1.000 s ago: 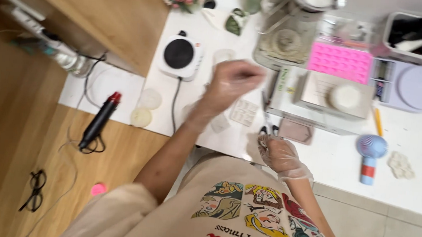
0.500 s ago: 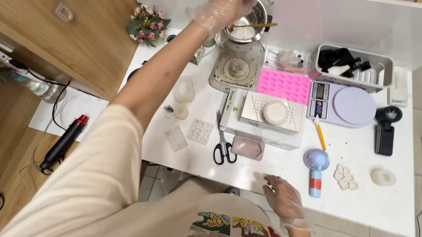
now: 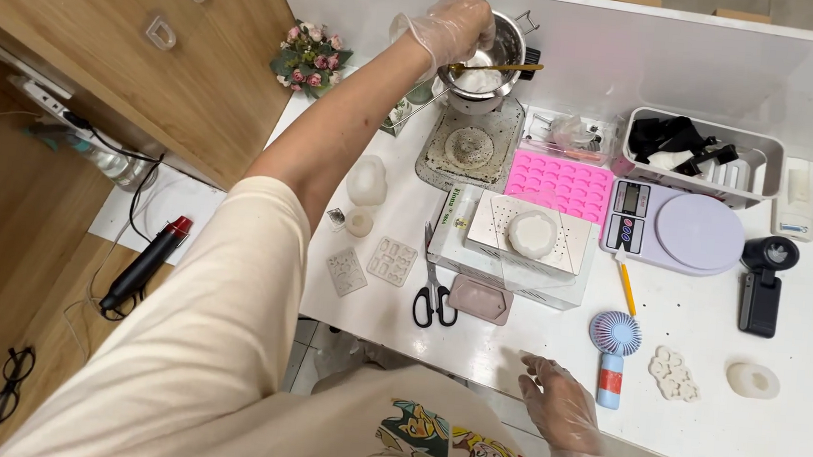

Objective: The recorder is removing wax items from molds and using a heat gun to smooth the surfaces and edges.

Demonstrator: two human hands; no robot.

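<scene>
Reaching over round steel melting pot (image 3: 486, 51) at back of white table (image 3: 709, 310): gloved left hand (image 3: 449, 27), beside pot rim half a second ago, now above it, fingers curled, contents of grip not discernible. Gold spoon (image 3: 496, 68) across pot. Gloved right hand (image 3: 561, 415) unchanged, flat and empty at front edge, well clear of pot.

Scissors (image 3: 434, 296), pink mould (image 3: 557, 183), kitchen scale (image 3: 674, 228).

A white table (image 3: 699, 445) carries a pink mould (image 3: 565, 185), a purple scale (image 3: 682, 228), scissors (image 3: 433, 293), a small blue fan (image 3: 613, 356), a grey bin (image 3: 702, 157) and a flower posy (image 3: 310, 54). On the wooden floor (image 3: 8, 255) lie black glasses (image 3: 3, 398).
</scene>
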